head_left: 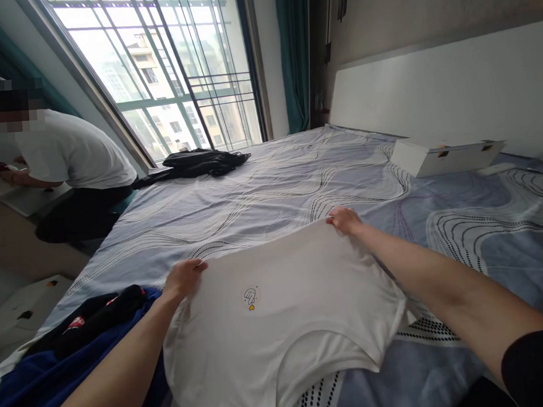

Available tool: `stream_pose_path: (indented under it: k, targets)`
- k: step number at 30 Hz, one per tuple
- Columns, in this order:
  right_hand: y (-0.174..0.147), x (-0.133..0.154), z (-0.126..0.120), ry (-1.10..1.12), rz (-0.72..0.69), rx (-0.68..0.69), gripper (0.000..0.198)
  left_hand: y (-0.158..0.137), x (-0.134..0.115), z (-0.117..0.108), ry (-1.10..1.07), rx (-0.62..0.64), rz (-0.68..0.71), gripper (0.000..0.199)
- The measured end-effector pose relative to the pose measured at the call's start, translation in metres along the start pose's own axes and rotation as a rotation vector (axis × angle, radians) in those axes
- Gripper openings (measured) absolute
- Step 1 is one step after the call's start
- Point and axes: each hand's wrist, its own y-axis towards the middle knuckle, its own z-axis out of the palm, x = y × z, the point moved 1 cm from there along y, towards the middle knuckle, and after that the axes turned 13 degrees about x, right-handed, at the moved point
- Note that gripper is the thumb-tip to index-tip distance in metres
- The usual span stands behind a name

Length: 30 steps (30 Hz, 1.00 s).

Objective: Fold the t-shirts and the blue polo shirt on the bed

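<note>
A white T-shirt [300,282] with a small cartoon print lies spread across the bed, its neckline toward me. My left hand [184,278] is closed on the shirt's far left corner. The far right corner is pinched in my right hand [344,220], a little farther from me than the left. Between both hands the far edge runs nearly straight. Part of the shirt's near left side runs out of the bottom of the view.
Blue and black clothes [99,339] lie at my left. Dark clothing [199,164] rests near the window. A white box [445,155] sits on the patterned bedsheet [270,191] by the headboard [449,85]. Another person [82,148] bends over at the left.
</note>
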Motion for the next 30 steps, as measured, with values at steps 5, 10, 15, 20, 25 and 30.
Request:
stream_pose_path:
  k: [5,10,15,20,25,30]
  targets:
    - [-0.010,0.013,-0.042,0.008,-0.022,-0.245,0.027,-0.003,-0.021,-0.039,-0.153,-0.232,-0.087,0.030]
    - [-0.081,-0.009,-0.028,0.059,-0.268,-0.520,0.025,-0.068,-0.024,-0.044,-0.311,-0.441,0.192,0.031]
    - [-0.184,-0.054,0.026,0.036,-0.463,-0.626,0.022,-0.175,-0.008,-0.002,-0.241,-0.520,0.491,0.025]
    - [-0.241,-0.073,0.069,-0.055,-0.553,-0.520,0.011,-0.243,0.005,0.046,-0.033,-0.390,0.577,0.028]
    - [-0.254,-0.075,0.087,-0.071,-0.527,-0.533,0.012,-0.261,0.005,0.067,0.031,-0.389,0.558,0.031]
    - [-0.272,-0.073,0.082,-0.051,-0.407,-0.490,0.016,-0.266,0.004,0.056,0.048,-0.269,0.455,0.032]
